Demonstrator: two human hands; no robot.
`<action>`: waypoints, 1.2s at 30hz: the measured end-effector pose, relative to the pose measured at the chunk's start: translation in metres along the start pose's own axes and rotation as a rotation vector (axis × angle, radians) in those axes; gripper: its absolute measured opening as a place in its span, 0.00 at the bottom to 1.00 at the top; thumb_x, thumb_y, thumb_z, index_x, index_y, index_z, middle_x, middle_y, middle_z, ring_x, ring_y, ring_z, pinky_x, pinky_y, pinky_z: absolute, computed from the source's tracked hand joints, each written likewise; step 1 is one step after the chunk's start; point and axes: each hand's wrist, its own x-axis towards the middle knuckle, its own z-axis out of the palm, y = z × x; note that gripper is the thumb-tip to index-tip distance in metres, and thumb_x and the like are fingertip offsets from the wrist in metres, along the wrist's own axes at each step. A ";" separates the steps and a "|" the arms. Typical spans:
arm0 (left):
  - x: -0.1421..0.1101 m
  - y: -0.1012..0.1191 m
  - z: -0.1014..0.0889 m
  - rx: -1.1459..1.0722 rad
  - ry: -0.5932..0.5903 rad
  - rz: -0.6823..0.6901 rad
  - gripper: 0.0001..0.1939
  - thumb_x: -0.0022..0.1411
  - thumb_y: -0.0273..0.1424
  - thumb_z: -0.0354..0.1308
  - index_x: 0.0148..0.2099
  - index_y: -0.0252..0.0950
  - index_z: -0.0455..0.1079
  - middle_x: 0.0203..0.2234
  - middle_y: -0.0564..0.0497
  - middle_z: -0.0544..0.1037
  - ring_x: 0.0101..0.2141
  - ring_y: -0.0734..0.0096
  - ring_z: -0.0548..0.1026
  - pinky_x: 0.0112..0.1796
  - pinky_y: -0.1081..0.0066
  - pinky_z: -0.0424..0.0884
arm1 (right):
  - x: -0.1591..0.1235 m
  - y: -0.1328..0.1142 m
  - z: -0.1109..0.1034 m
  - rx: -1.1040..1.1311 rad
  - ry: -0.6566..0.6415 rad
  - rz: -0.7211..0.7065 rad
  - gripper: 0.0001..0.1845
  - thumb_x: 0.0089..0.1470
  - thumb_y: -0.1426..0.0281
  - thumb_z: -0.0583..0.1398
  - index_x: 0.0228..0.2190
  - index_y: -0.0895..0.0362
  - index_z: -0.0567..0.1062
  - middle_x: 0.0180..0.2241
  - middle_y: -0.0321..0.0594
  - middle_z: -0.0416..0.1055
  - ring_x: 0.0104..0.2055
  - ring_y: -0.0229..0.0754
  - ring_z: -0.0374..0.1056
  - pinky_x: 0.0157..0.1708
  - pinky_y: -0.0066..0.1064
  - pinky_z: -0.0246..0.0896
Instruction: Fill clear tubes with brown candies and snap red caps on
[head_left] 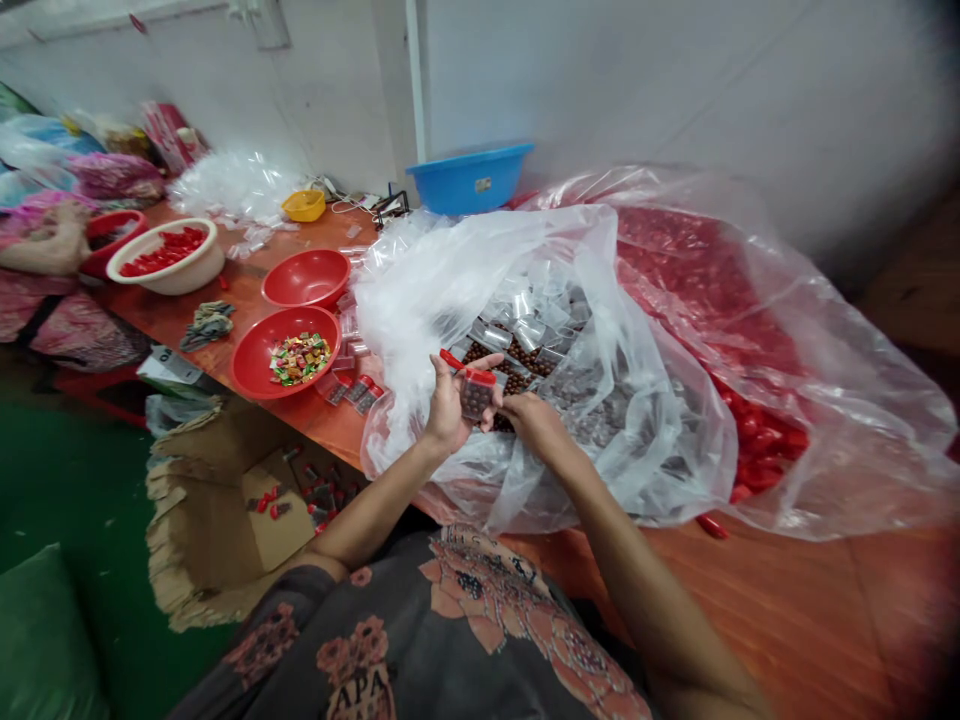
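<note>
My left hand (448,412) is closed round a small clear container (477,398) with a red cap, filled with dark brown balls. A red stick-like piece (451,359) juts out by its thumb; I cannot tell whether it is part of the container. Beside the container, my right hand (538,425) has its fingers pinched together, and whatever they hold is hidden. Both hands are over an open clear plastic bag (420,300), which contains brown balls (517,380) and several clear empty containers (525,330).
To the right, another plastic bag (690,270) holds red pieces. Left are a red bowl (244,355) of wrapped sweets, another red bowl (306,277) and a white basin (161,280) of red pieces. A cardboard box (195,520) with filled containers sits below. A co-worker's hand (64,240) shows far left.
</note>
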 end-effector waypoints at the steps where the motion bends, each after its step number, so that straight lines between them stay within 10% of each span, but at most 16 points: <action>1: 0.000 -0.001 -0.001 -0.004 -0.003 0.000 0.47 0.61 0.63 0.29 0.56 0.29 0.68 0.19 0.49 0.73 0.14 0.75 0.66 0.14 0.76 0.61 | -0.002 0.000 -0.004 0.029 0.059 0.039 0.16 0.61 0.66 0.52 0.42 0.55 0.78 0.40 0.42 0.77 0.42 0.42 0.70 0.43 0.31 0.61; 8: 0.005 -0.010 -0.002 -0.079 -0.109 -0.056 0.38 0.66 0.57 0.34 0.57 0.32 0.67 0.15 0.54 0.67 0.11 0.77 0.59 0.12 0.78 0.55 | -0.012 -0.005 -0.030 0.693 0.511 0.256 0.21 0.54 0.53 0.58 0.35 0.57 0.79 0.31 0.39 0.75 0.34 0.40 0.70 0.39 0.33 0.64; 16: 0.008 -0.025 0.003 -0.022 -0.048 0.018 0.30 0.68 0.49 0.41 0.57 0.32 0.67 0.24 0.48 0.76 0.18 0.73 0.70 0.20 0.75 0.65 | -0.031 -0.031 -0.046 0.232 0.398 -0.218 0.46 0.51 0.48 0.61 0.65 0.53 0.54 0.58 0.50 0.63 0.58 0.52 0.60 0.56 0.48 0.57; 22: 0.001 -0.041 0.012 0.022 0.079 -0.001 0.23 0.68 0.42 0.47 0.57 0.35 0.70 0.36 0.46 0.80 0.36 0.63 0.77 0.33 0.68 0.73 | -0.038 -0.044 -0.053 -0.066 0.366 -0.322 0.65 0.49 0.50 0.63 0.66 0.56 0.25 0.67 0.58 0.43 0.68 0.58 0.45 0.59 0.52 0.53; 29: 0.000 -0.045 0.003 0.070 0.050 0.052 0.21 0.65 0.36 0.50 0.58 0.36 0.69 0.42 0.47 0.79 0.41 0.65 0.77 0.39 0.69 0.73 | -0.042 -0.043 -0.056 -0.094 0.373 -0.342 0.47 0.54 0.62 0.61 0.66 0.57 0.44 0.56 0.54 0.60 0.59 0.55 0.57 0.57 0.49 0.57; 36: -0.005 -0.044 0.008 0.206 0.134 0.043 0.25 0.64 0.48 0.53 0.54 0.36 0.71 0.30 0.49 0.77 0.23 0.74 0.72 0.22 0.75 0.67 | -0.046 -0.047 -0.047 -0.119 0.403 -0.299 0.36 0.52 0.60 0.61 0.58 0.62 0.59 0.51 0.54 0.64 0.53 0.53 0.60 0.51 0.44 0.59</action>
